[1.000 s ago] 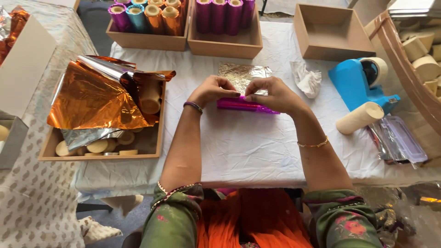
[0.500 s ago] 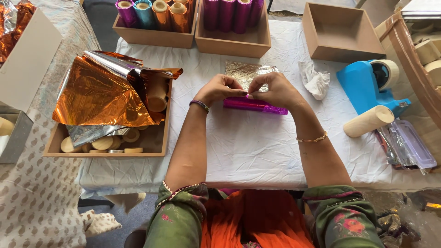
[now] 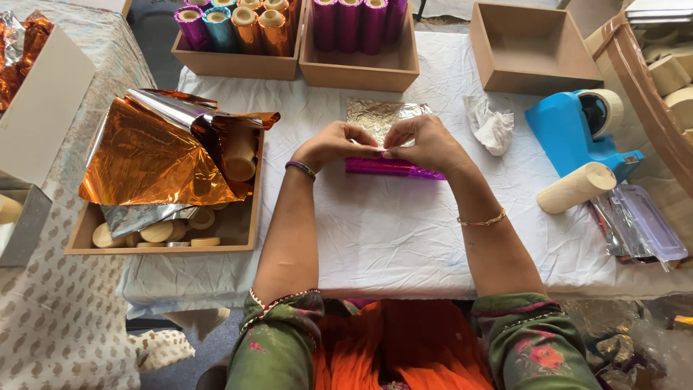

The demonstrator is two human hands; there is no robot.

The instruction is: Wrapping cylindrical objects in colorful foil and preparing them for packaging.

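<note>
Both hands [image 3: 382, 144] pinching a magenta foil-wrapped roll [image 3: 390, 167] on white cloth [image 3: 404, 231]

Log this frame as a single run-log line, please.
left hand: pinching magenta foil tube | right hand: pinching same tube | tube: lying on white tablecloth | silver foil sheet: just behind hands

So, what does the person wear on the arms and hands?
Both forearms are bare. The upper arms have green sleeves with small floral embroidery and a beaded trim at the edge. The left hand has a dark purple-green bangle at the wrist. The right hand has a thin gold bangle further up the forearm. No gloves; I cannot make out any rings.
</note>
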